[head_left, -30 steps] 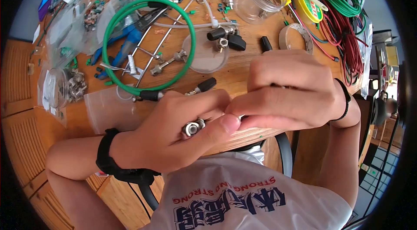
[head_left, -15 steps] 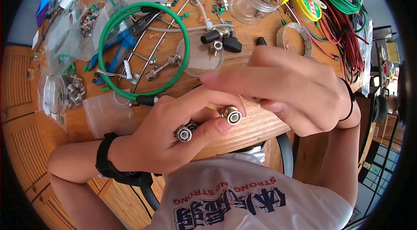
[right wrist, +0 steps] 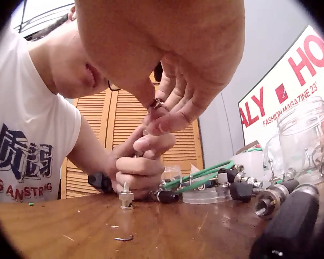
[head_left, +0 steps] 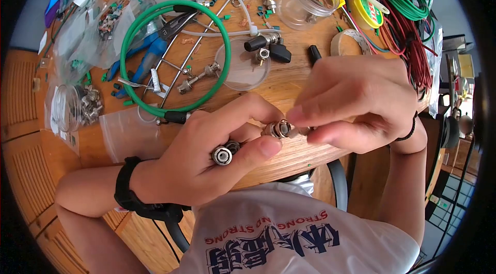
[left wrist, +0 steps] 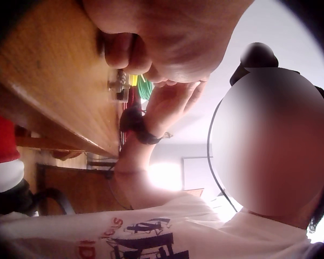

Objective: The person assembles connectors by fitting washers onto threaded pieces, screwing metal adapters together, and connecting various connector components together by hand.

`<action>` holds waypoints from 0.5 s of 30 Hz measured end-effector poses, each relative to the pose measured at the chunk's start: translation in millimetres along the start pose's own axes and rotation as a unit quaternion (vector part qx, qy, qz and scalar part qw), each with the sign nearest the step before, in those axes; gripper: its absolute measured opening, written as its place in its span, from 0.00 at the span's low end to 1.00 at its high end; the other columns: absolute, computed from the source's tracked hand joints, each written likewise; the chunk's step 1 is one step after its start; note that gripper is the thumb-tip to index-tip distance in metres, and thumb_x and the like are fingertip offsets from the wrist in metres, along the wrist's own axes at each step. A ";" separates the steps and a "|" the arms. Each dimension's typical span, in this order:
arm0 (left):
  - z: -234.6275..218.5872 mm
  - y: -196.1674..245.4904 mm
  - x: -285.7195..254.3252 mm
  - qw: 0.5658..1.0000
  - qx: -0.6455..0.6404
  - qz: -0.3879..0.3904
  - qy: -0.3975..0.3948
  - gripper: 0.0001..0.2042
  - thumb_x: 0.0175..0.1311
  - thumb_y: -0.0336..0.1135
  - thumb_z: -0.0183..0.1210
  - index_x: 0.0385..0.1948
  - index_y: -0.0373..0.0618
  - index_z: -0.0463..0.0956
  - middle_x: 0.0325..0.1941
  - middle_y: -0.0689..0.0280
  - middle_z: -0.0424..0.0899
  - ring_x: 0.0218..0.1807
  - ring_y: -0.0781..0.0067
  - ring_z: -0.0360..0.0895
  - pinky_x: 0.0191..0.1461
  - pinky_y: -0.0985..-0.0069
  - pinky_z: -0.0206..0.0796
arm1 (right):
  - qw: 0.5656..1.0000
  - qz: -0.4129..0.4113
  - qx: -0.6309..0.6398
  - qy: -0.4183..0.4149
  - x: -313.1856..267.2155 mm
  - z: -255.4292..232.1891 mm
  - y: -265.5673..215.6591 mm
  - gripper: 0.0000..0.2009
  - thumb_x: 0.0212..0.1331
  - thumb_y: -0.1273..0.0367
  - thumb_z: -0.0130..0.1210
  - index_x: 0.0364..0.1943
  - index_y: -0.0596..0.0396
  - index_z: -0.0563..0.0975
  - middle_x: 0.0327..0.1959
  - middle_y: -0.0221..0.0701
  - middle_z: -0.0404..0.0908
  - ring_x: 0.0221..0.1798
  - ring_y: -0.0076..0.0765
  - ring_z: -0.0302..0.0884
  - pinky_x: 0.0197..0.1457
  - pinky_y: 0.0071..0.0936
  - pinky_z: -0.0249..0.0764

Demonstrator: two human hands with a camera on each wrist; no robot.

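Note:
My left hand (head_left: pixel 206 160) pinches a silver BNC connector (head_left: pixel 279 128) between thumb and forefinger, its round open end turned towards my right hand. A second BNC connector (head_left: pixel 222 155) is tucked under the curled fingers of the same hand. Just to the right, my right hand (head_left: pixel 361 103) pinches a small metal part (head_left: pixel 299 132) with thumb and forefinger, close in front of the first connector's mouth. Most of that part is hidden by the fingers; its exact kind I cannot tell. In the right wrist view another metal connector (right wrist: pixel 126 198) stands upright on the table below the hands.
Beyond the hands lie a coiled green cable (head_left: pixel 227 41), blue-handled pliers (head_left: pixel 150 57), a clear round lid (head_left: pixel 243 75) and black-booted connectors (head_left: pixel 256 43). A clear jar (head_left: pixel 305 13), a tape roll (head_left: pixel 338 46) and red wires (head_left: pixel 421 57) are at the right. Plastic bags (head_left: pixel 77 41) cover the left.
Both hands were together at first. My right hand then lifted off, baring the connector's open end, and has since come back to it with a small metal part pinched in its fingertips.

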State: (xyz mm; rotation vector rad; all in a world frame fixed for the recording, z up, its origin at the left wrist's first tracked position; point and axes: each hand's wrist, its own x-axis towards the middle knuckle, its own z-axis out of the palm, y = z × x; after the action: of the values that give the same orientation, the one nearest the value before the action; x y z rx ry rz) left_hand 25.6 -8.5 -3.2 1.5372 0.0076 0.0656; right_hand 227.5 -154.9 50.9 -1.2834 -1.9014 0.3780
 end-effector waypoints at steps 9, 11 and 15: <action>0.9 -1.1 -2.1 1.000 -0.012 -0.027 0.009 0.10 0.76 0.35 0.58 0.46 0.37 0.74 0.17 0.66 0.65 0.19 0.79 0.58 0.26 0.75 0.49 | 0.998 0.042 -0.036 0.003 -2.7 -2.4 -4.5 0.14 0.52 0.68 0.76 0.36 0.60 0.83 0.28 0.37 0.87 0.27 0.35 0.85 0.28 0.25 0.78; -0.2 -0.3 -2.1 0.999 -0.009 -0.033 0.009 0.10 0.76 0.36 0.59 0.45 0.37 0.74 0.17 0.66 0.64 0.19 0.78 0.59 0.27 0.75 0.50 | 0.999 0.025 -0.039 -0.016 -1.6 -4.3 -3.5 0.13 0.51 0.69 0.76 0.35 0.59 0.84 0.28 0.38 0.87 0.27 0.33 0.86 0.27 0.24 0.77; -0.2 1.9 -1.0 1.000 0.018 -0.013 0.011 0.10 0.76 0.36 0.59 0.43 0.37 0.75 0.19 0.65 0.64 0.20 0.78 0.61 0.27 0.74 0.52 | 1.000 0.014 -0.017 -0.007 -1.1 -1.2 1.0 0.11 0.52 0.70 0.75 0.35 0.58 0.84 0.26 0.38 0.86 0.26 0.33 0.85 0.25 0.23 0.77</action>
State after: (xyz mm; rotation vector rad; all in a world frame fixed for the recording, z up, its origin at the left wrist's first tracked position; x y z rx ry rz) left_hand 24.5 -8.3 -1.4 1.5722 0.0468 0.0610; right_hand 229.2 -155.7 50.5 -1.3344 -1.9120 0.3710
